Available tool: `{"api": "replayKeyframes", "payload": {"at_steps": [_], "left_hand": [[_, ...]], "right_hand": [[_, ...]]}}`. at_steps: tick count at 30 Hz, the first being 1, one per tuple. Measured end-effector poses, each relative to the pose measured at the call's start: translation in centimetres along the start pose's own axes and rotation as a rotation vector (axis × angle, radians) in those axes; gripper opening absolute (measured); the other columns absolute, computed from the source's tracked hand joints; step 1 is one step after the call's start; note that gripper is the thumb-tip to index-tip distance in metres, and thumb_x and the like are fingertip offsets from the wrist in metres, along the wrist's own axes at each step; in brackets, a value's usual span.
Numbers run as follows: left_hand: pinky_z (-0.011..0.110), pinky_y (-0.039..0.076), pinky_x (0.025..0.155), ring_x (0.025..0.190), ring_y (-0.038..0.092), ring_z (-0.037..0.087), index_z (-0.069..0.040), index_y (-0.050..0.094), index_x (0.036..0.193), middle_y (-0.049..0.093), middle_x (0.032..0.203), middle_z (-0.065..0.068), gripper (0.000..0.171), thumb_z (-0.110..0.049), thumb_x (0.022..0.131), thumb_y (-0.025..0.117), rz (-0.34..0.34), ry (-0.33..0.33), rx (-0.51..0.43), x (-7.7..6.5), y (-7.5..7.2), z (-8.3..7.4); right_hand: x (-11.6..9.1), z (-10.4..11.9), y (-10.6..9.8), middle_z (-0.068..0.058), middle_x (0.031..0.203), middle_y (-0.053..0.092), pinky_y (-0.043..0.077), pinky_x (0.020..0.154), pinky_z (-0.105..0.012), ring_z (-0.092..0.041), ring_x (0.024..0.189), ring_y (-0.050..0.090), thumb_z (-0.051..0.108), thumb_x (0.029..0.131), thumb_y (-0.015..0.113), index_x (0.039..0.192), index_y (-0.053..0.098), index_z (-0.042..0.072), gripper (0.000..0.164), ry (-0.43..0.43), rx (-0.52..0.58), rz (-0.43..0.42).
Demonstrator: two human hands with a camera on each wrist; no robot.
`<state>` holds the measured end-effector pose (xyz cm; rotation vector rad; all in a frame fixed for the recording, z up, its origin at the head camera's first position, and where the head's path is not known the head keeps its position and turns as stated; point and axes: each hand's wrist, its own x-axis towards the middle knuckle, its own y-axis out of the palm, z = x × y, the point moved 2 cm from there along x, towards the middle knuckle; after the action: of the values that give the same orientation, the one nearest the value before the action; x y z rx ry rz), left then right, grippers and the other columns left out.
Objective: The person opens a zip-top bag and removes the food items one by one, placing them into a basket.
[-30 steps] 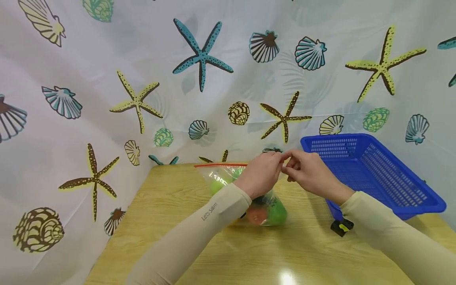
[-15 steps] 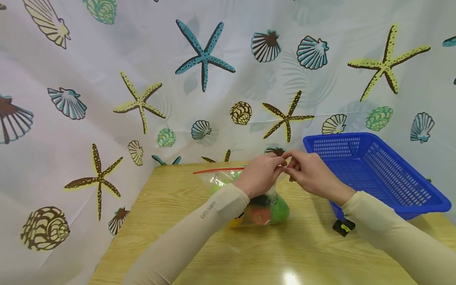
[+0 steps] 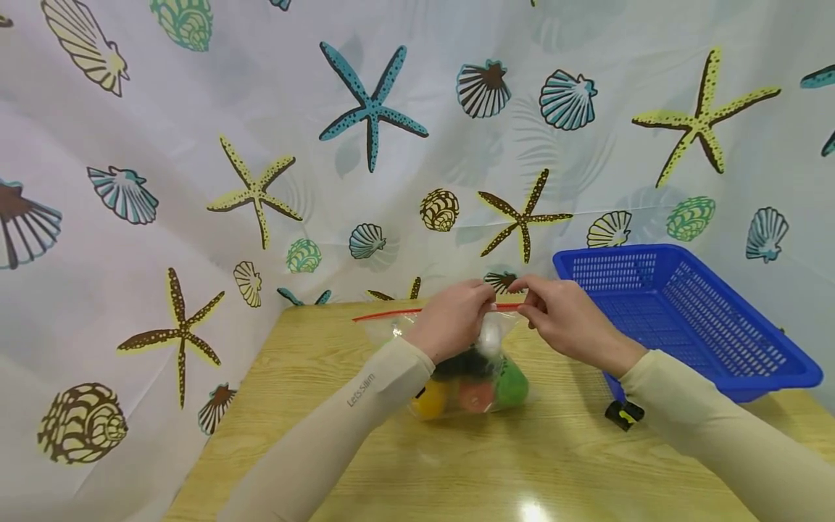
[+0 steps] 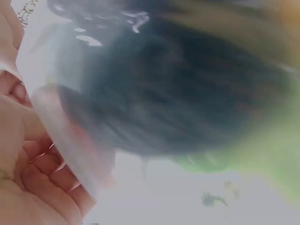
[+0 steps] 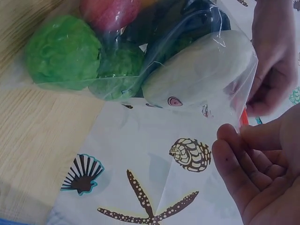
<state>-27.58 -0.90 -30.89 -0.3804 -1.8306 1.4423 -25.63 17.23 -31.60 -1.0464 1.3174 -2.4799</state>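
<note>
A clear zip bag [image 3: 377, 330] with a red seal stands on the table, bulging with a yellow-orange piece [image 3: 430, 400], a red round one [image 3: 476, 396], a green one [image 3: 512, 386] and something dark. In the right wrist view a pale elongated piece [image 5: 197, 70] and a leafy green ball [image 5: 63, 54] show through the plastic. My left hand [image 3: 453, 319] pinches the seal close to a small white slider; its fingertips are partly hidden. At the bag's right corner, my right hand [image 3: 567, 315] pinches the seal's end between thumb and finger.
A blue perforated basket [image 3: 717, 290] stands at the right, behind my right forearm. Beside its near corner lies a small black-and-yellow object [image 3: 625, 415]. A white curtain [image 3: 391, 188] printed with starfish and shells hangs behind the wooden table [image 3: 417, 478].
My left hand has moved left along the seal, away from my right hand, uncovering the seal's right part and more of the bag's contents. My right hand stays at the corner.
</note>
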Motion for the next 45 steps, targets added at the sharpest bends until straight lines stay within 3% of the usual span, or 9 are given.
{"api": "replayKeyframes", "payload": {"at_steps": [6, 12, 19, 24, 30, 36, 40, 45], "left_hand": [[0.03, 0.051, 0.07, 0.074, 0.05, 0.01, -0.016, 0.063, 0.093, 0.055, 0.086, -0.005, 0.01, -0.02, 0.097, 0.055, -0.029, -0.076, 0.08, -1.7, -0.4, 3.1], [0.031, 0.052, 0.073, 0.076, 0.052, 0.013, -0.013, 0.065, 0.097, 0.059, 0.09, -0.002, 0.012, -0.019, 0.096, 0.055, -0.054, -0.14, 0.095, -3.2, -1.1, 6.2], [0.032, 0.052, 0.075, 0.077, 0.051, 0.012, -0.012, 0.065, 0.1, 0.059, 0.091, -0.002, 0.011, -0.017, 0.096, 0.056, -0.048, -0.18, 0.095, -5.5, -1.4, 9.6], [0.034, 0.053, 0.075, 0.079, 0.052, 0.012, -0.012, 0.066, 0.1, 0.061, 0.093, -0.001, 0.01, -0.016, 0.095, 0.058, -0.081, -0.192, 0.119, -6.9, -2.1, 11.7], [0.033, 0.053, 0.071, 0.079, 0.053, 0.011, -0.015, 0.066, 0.1, 0.063, 0.094, -0.004, 0.01, -0.018, 0.095, 0.057, -0.103, -0.207, 0.141, -8.2, -2.6, 13.1], [0.032, 0.053, 0.062, 0.074, 0.052, 0.009, -0.017, 0.066, 0.099, 0.063, 0.094, -0.006, 0.01, -0.021, 0.095, 0.058, -0.125, -0.208, 0.158, -8.4, -2.4, 13.1], [0.031, 0.051, 0.057, 0.072, 0.052, 0.008, -0.019, 0.061, 0.111, 0.062, 0.099, -0.005, 0.021, -0.032, 0.097, 0.054, -0.122, -0.318, 0.073, -8.7, -1.5, 13.4], [0.037, 0.052, 0.06, 0.075, 0.055, 0.009, -0.019, 0.049, 0.131, 0.064, 0.105, -0.001, 0.056, -0.06, 0.096, 0.035, -0.076, -0.501, -0.094, -10.9, 0.9, 14.0]], "right_hand": [[0.1, -0.4, -0.4, 0.0, 0.07, 0.06, 0.045, 0.048, -0.032, -0.008, 0.056, 0.049, 0.002, 0.089, 0.063, 0.096, 0.069, 0.009, 0.012, 0.053, -0.025, -0.012], [0.2, -0.5, -0.8, -0.002, 0.072, 0.06, 0.045, 0.049, -0.034, -0.01, 0.057, 0.05, 0.002, 0.091, 0.061, 0.097, 0.068, 0.009, 0.012, 0.076, -0.023, -0.015], [0.1, -0.9, -0.9, 0.001, 0.075, 0.062, 0.046, 0.051, -0.034, -0.009, 0.062, 0.053, 0.002, 0.091, 0.061, 0.096, 0.068, 0.011, 0.012, 0.08, -0.034, -0.019], [0.2, -1.3, -1.1, 0.001, 0.074, 0.061, 0.045, 0.052, -0.035, -0.009, 0.061, 0.052, 0.003, 0.091, 0.061, 0.095, 0.068, 0.012, 0.012, 0.076, -0.056, -0.032], [0.2, -1.5, -1.1, -0.003, 0.071, 0.061, 0.043, 0.05, -0.036, -0.012, 0.058, 0.05, 0.002, 0.091, 0.06, 0.095, 0.068, 0.011, 0.012, 0.083, -0.066, -0.041], [-0.2, -1.5, -1.3, -0.001, 0.07, 0.061, 0.043, 0.049, -0.035, -0.012, 0.058, 0.05, 0.003, 0.092, 0.06, 0.095, 0.068, 0.011, 0.011, 0.094, -0.051, -0.047], [-0.2, -1.5, -1.5, -0.002, 0.068, 0.061, 0.042, 0.048, -0.035, -0.012, 0.057, 0.05, 0.003, 0.092, 0.059, 0.094, 0.068, 0.011, 0.012, 0.104, -0.039, -0.068], [0.0, -1.7, -1.3, -0.004, 0.067, 0.062, 0.042, 0.047, -0.035, -0.012, 0.055, 0.05, 0.003, 0.092, 0.058, 0.093, 0.068, 0.01, 0.012, 0.095, -0.035, -0.079]]}}
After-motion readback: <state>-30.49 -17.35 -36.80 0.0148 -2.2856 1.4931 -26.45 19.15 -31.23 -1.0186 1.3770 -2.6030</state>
